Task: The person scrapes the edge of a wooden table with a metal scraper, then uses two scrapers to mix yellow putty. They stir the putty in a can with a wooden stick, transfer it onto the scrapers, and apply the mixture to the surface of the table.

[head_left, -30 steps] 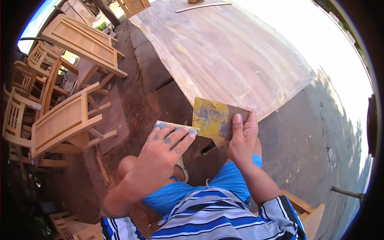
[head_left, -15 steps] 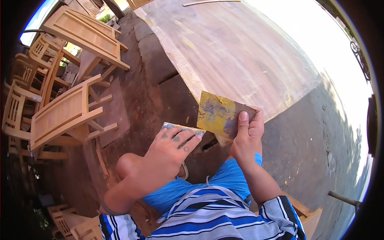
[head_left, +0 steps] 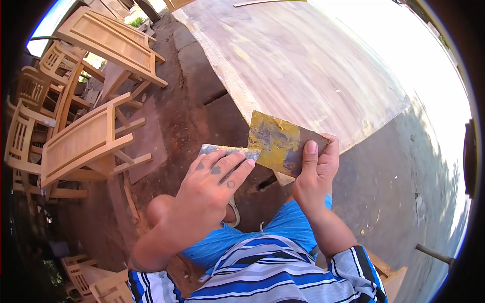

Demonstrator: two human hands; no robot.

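My left hand (head_left: 209, 184) grips a small grey metal scraper (head_left: 207, 149) with yellow paste along its upper edge. The thumb is hidden beneath it. To its right, my right hand (head_left: 318, 169) pinches a larger dark rectangular plate (head_left: 280, 144) by its right end, thumb on top. Yellow paste is smeared over the left part of that plate. The scraper's right end meets or overlaps the plate's lower left corner.
A large pale, streaked board (head_left: 303, 60) lies ahead of me, with a thin wooden strip (head_left: 270, 2) at its far edge. Wooden chairs (head_left: 25, 134) and panelled wooden frames (head_left: 83, 136) stand at the left. A rod (head_left: 434, 254) juts in at the lower right.
Both hands have risen slightly, still holding the scraper and the plate. The scraper has shifted a little up and left, and the yellow paste on the plate looks rearranged.
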